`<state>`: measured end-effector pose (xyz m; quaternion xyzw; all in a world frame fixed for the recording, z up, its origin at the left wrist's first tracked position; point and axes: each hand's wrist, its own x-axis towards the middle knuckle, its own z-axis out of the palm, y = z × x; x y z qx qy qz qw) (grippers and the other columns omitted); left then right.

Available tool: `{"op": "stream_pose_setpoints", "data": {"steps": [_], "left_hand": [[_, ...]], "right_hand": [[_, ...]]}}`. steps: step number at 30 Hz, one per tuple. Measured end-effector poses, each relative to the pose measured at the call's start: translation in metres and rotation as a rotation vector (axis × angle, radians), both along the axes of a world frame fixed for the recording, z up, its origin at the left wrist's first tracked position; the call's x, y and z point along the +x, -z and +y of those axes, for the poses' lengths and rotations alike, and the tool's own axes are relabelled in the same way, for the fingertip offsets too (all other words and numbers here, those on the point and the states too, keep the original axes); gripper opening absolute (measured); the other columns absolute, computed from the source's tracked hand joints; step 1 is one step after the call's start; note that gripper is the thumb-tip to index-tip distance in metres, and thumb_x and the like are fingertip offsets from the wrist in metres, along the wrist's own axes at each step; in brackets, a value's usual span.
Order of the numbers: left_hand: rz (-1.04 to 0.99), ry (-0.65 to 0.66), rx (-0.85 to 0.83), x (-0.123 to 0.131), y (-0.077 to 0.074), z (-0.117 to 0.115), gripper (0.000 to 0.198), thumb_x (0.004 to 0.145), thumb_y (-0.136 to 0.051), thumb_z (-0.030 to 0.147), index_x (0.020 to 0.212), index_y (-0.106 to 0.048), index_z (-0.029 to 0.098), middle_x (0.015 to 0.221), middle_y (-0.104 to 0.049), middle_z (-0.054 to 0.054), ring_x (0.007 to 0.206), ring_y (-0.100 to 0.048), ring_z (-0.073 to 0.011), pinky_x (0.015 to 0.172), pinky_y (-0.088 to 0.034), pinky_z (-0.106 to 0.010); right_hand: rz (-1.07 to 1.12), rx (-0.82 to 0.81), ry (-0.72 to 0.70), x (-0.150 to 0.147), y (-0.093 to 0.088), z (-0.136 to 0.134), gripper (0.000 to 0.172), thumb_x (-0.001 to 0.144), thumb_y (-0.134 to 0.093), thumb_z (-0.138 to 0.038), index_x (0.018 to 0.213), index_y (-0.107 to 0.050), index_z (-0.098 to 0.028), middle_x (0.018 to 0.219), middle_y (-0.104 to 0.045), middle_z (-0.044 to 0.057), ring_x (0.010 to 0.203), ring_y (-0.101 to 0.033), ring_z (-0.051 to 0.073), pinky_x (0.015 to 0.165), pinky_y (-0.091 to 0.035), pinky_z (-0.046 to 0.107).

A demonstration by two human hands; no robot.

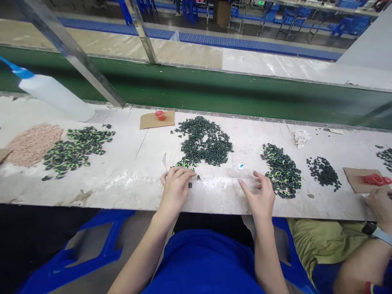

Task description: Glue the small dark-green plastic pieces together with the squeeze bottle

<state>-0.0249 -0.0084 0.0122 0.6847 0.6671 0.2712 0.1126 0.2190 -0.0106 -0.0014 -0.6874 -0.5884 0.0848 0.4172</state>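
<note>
Both my forearms run straight up from my lap onto the near edge of the bench. My left hand (176, 184) lies palm down, fingers curled loosely together over a few small dark parts (193, 181), resting on them, not clamped. My right hand (259, 194) is palm down, fingers spread apart, holding nothing, fingertips just beside a small clear bottle with a blue tip (239, 169) lying on its side. White worktop (128, 171), scuffed and glossy, seam down the middle; green conveyor belt (214, 92) behind it, metal posts, blue chairs further back. Big heap of dark green moulded parts (205, 143) straight ahead of my left hand, a few green-spotted ones at its near edge. Green-spotted pile (281, 171) just right of my right hand, smaller dark pile (324, 172) beyond. Far left: pinkish granular pile (32, 143), another spotted pile (76, 149), white squeeze bottle (53, 94). Red cap on cardboard (157, 118). A co-worker's hand with watch (378, 208) at far right.
</note>
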Motion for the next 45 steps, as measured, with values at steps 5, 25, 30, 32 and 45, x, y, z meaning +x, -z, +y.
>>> {"op": "stream_pose_setpoints", "data": {"steps": [5, 25, 30, 32, 45], "left_hand": [[0.051, 0.085, 0.023, -0.004, 0.013, 0.015, 0.035, 0.085, -0.043, -0.001, 0.093, -0.068, 0.023, 0.108, -0.069, -0.006, 0.104, -0.05, -0.0274, 0.08, -0.035, -0.041], [-0.075, 0.33, -0.153, 0.033, 0.012, 0.01, 0.013, 0.081, -0.067, 0.017, 0.093, -0.067, 0.023, 0.094, -0.072, -0.003, 0.1, -0.057, -0.0239, 0.084, -0.036, -0.039], [-0.114, 0.324, -0.149, 0.03, 0.014, 0.009, 0.02, 0.083, -0.064, 0.015, 0.101, -0.063, 0.023, 0.102, -0.072, -0.003, 0.102, -0.06, -0.0225, 0.087, -0.036, -0.039], [-0.137, 0.326, -0.157, 0.03, 0.014, 0.01, 0.021, 0.083, -0.063, 0.015, 0.102, -0.061, 0.023, 0.102, -0.073, -0.003, 0.102, -0.061, -0.0215, 0.088, -0.035, -0.038], [-0.164, 0.265, -0.178, 0.032, 0.017, 0.013, 0.009, 0.083, -0.065, 0.018, 0.09, -0.062, 0.022, 0.093, -0.076, -0.001, 0.099, -0.063, -0.0215, 0.089, -0.033, -0.04]], "right_hand": [[-0.014, -0.05, -0.167, -0.023, 0.009, 0.016, 0.045, 0.077, -0.064, -0.05, 0.109, -0.059, -0.019, 0.105, -0.063, 0.012, 0.101, -0.053, 0.029, 0.086, -0.046, 0.045], [0.869, -0.06, -0.098, -0.018, 0.005, 0.0, 0.026, 0.067, -0.071, -0.041, 0.078, -0.067, -0.017, 0.068, -0.065, 0.002, 0.06, -0.056, 0.015, 0.055, -0.043, 0.027], [0.786, -0.109, -0.043, -0.024, 0.004, -0.001, 0.025, 0.068, -0.068, -0.041, 0.068, -0.066, -0.016, 0.057, -0.06, 0.0, 0.05, -0.05, 0.013, 0.048, -0.039, 0.025], [0.746, -0.134, -0.061, -0.026, 0.001, -0.001, 0.024, 0.068, -0.068, -0.04, 0.064, -0.064, -0.016, 0.055, -0.059, 0.0, 0.05, -0.05, 0.013, 0.048, -0.04, 0.025], [0.618, -0.22, -0.137, -0.029, -0.003, 0.001, 0.025, 0.073, -0.063, -0.041, 0.063, -0.064, -0.018, 0.054, -0.06, 0.0, 0.051, -0.054, 0.015, 0.049, -0.042, 0.026]]}}
